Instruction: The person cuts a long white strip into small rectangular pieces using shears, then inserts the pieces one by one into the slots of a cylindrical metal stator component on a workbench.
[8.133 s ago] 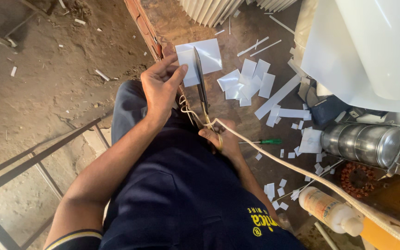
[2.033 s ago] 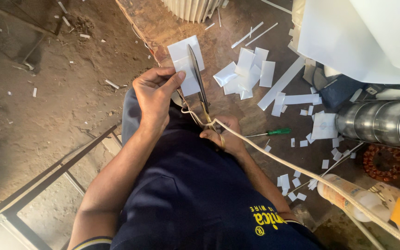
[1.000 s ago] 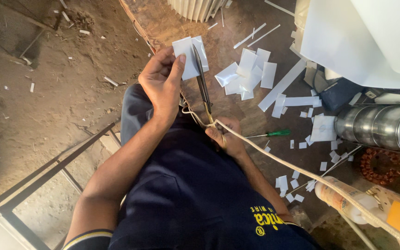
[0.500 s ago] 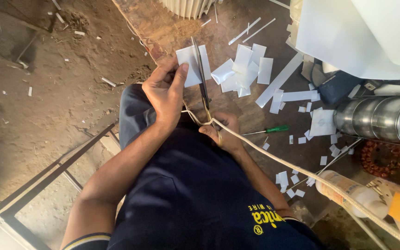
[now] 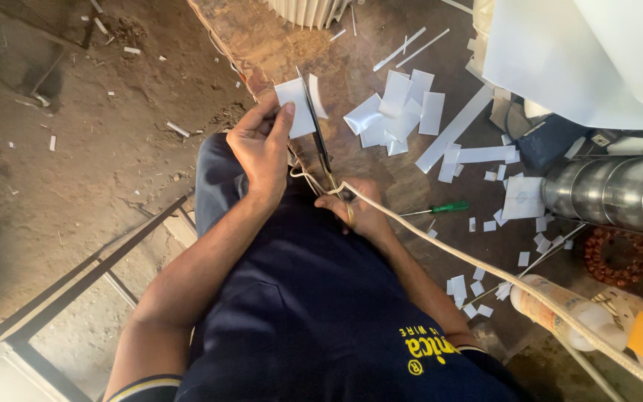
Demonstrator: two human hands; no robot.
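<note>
Scissors (image 5: pixel 320 141), long and dark-bladed, gripped in the right hand (image 5: pixel 351 212), bite into a small white paper sheet (image 5: pixel 297 112) pinched by the left hand (image 5: pixel 262 149); fingertips beside the blades risk nicks, and the cut could wander.

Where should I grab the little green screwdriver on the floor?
Probably by the green handle of the screwdriver, reaching from above: it lies flat, its handle points right toward the metal cylinder and is thicker than the thin shaft.

One head-worn view — steeply downward, close over the person's lap, facing forward across the floor (image 5: pixel 61 186).
</note>
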